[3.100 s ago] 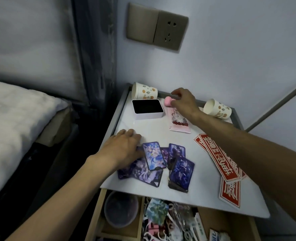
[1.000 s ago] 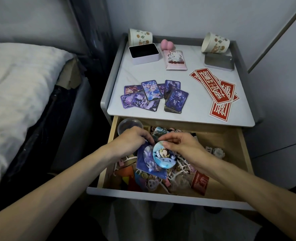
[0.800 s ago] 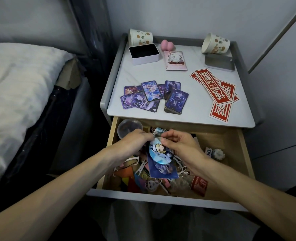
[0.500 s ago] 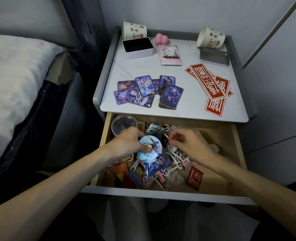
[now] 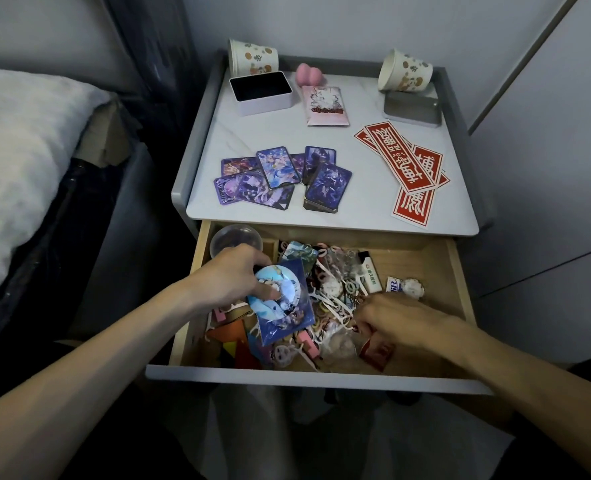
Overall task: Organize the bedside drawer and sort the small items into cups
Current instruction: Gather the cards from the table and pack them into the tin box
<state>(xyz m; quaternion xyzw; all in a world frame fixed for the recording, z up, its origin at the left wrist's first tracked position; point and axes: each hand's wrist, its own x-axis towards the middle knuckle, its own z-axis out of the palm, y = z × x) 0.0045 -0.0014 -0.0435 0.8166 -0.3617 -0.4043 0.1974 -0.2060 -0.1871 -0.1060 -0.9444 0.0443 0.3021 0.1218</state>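
Over the open drawer (image 5: 315, 379), a person's left hand (image 5: 231, 282) pinches a round badge (image 5: 276, 296) against a blue card (image 5: 287, 323). The back-left paper cup (image 5: 252, 60) lies straight ahead of that hand, nearer than the right-corner cup (image 5: 405, 76). The right hand (image 5: 398, 317) curls into the clutter (whether it grasps anything cannot be told).

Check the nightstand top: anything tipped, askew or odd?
Yes. The left floral paper cup and the right floral paper cup both lie on their sides at the back corners, the right one behind the grey metal tin. Tipped, they cannot take sorted items. The red paper strips are fanned crookedly. Nothing looks spilled or damaged.
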